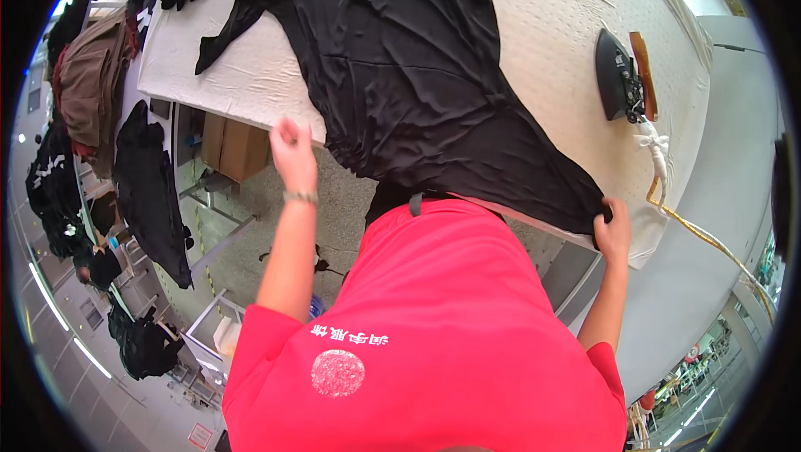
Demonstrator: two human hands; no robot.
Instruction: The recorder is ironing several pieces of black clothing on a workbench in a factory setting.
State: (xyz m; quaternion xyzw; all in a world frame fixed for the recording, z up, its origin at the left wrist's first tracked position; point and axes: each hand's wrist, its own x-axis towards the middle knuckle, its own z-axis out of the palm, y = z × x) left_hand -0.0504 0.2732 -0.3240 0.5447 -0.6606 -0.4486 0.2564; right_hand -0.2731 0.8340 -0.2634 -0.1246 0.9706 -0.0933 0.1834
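- The right hand (613, 231) has its fingers closed on the outer corner of a black garment (409, 76), right at the table's near edge, a bit of dark cloth bunched by the thumb.
- The left hand (294, 145) is off the cloth, near the garment's left side and just by the table edge. It carries nothing I can see; the fingers look curled, but they're blurred and I can't tell how tightly.
- The garment lies across the padded white table (551, 26), from the far side down to the person's waist, its right part drawn out toward that gripped corner.
- By its creases and drape I'd call it light and limp, perhaps a little slippery — it would slump or fold if lifted by one point.
- So I'd take it by the edges: that right corner, plus the gathered lower left side, fingers under and thumb on top — the loose middle would only wrinkle. It doesn't look fragile.
- Farther out, a narrow black length, maybe a sleeve (242, 26), trails left; a dark iron (613, 75) rests to the right, well apart from the cloth.
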